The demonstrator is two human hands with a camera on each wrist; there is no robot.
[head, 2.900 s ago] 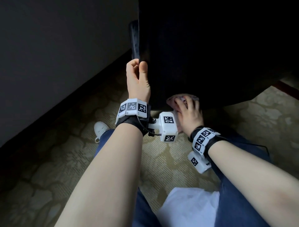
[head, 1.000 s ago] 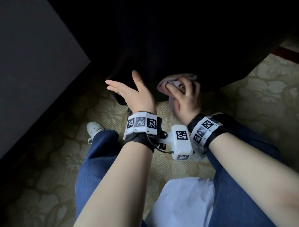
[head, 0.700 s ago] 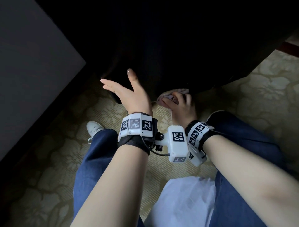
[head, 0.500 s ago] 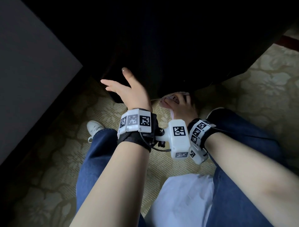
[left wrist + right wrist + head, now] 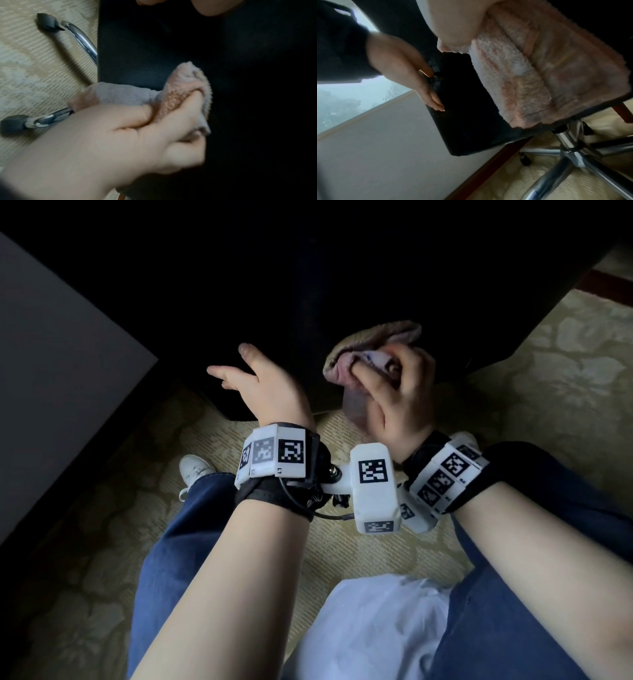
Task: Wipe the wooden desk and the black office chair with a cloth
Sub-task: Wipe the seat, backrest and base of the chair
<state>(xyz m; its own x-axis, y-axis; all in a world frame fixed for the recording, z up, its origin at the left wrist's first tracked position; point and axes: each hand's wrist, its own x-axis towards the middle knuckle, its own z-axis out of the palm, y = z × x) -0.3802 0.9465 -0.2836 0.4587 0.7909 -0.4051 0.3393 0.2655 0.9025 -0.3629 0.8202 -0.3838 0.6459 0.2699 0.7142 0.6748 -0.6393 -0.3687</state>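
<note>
The black office chair (image 5: 342, 285) fills the upper part of the head view, with its back facing me. My right hand (image 5: 387, 378) grips a bunched pink fluffy cloth (image 5: 373, 337) and presses it on the lower chair back. The left wrist view shows the cloth (image 5: 185, 92) held in curled fingers against the dark panel (image 5: 154, 47). My left hand (image 5: 246, 371) has straight, spread fingers. In the right wrist view its fingertips (image 5: 435, 104) lie flat along the left edge of the chair back (image 5: 471, 115). The desk is out of sight.
Chrome chair legs with dark castors (image 5: 80, 39) spread over the patterned beige carpet (image 5: 565, 378), and the chrome base column (image 5: 570, 146) stands under the seat. A grey wall (image 5: 51, 354) with a dark skirting runs close on the left. My knees in blue jeans (image 5: 178, 542) are beneath my arms.
My right hand has slid the cloth upward on the chair back from its bottom edge. The left hand, which gripped the chair's edge earlier, stays flat and open at the left edge.
</note>
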